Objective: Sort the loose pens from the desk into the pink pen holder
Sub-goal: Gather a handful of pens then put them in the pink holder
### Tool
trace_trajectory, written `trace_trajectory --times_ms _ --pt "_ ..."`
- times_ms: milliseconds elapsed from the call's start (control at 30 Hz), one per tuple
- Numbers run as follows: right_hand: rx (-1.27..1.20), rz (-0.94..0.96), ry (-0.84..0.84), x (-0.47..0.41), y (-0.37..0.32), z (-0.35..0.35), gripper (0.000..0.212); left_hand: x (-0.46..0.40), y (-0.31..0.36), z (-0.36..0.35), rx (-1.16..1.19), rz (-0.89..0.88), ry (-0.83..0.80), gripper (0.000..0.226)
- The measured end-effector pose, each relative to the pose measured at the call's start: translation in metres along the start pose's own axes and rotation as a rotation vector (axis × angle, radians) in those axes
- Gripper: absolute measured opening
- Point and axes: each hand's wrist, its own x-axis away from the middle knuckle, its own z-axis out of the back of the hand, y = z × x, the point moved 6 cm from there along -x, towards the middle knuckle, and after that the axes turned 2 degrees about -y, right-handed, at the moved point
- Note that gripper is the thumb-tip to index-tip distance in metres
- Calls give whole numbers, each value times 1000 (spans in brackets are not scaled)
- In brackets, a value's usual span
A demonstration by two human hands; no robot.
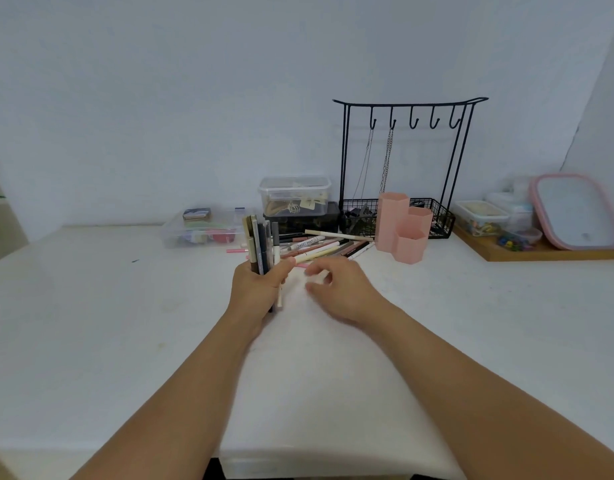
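Observation:
My left hand (255,289) grips an upright bundle of pens (260,242), dark and cream coloured, standing on the white desk (125,323). My right hand (343,289) hovers just to its right with fingers apart, holding nothing, its fingertips near a pale pen at the front of the pile. Several loose pens (319,247) lie in a heap behind both hands. The pink pen holder (402,230), made of three hexagonal tubes, stands upright to the right of the heap; its tubes look empty from here.
A black wire rack with hooks (409,161) and a basket stands behind the holder. Clear plastic boxes (293,194) and a flat clear case (201,228) sit at the back. A wooden tray (541,252) with containers lies at far right.

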Motion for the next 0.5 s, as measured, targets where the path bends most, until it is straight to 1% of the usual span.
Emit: trace_trajectory --times_ms 33,67,167,333,400,500 --pt "135 -14 53 -1 9 9 28 -1 0 0 -14 0 -3 20" --pt "226 -45 60 -2 18 15 35 -1 -1 0 -13 3 -6 20" --pt "377 -121 -56 -1 39 16 47 -3 -2 0 -8 10 1 22" --pt "509 -154 -206 0 44 6 54 -3 -3 0 -42 11 3 30" --pt "525 -157 -196 0 43 7 53 -3 -2 -1 -63 11 -7 32" --pt "510 -142 -143 0 39 10 46 -2 0 -2 -69 6 -29 35"
